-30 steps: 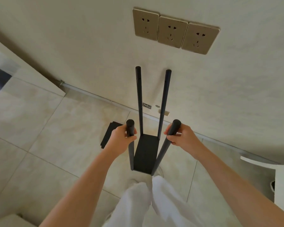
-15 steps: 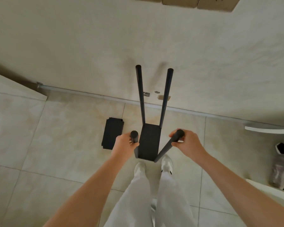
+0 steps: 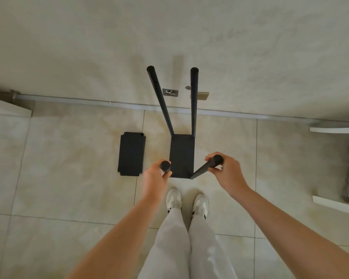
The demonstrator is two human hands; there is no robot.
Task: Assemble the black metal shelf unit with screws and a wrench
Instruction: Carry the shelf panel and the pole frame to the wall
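Arms reaching down, left hand [image 3: 156, 175] gripping near-left post [image 3: 165, 165], right hand [image 3: 227, 170] gripping near-right post [image 3: 207, 167]

Shelf unit [image 3: 182, 156] seemingly lower, view tilted down toward shoes [image 3: 186, 200].

Tiled floor [image 3: 69, 178] bears shelf unit [image 3: 182, 156] (black), flat panel [image 3: 131, 154]

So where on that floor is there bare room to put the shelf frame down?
Bare tile lies left of the black panel, and right of the frame up to the white shelves. It is crowded around the shoes, where both hands grip the near posts.
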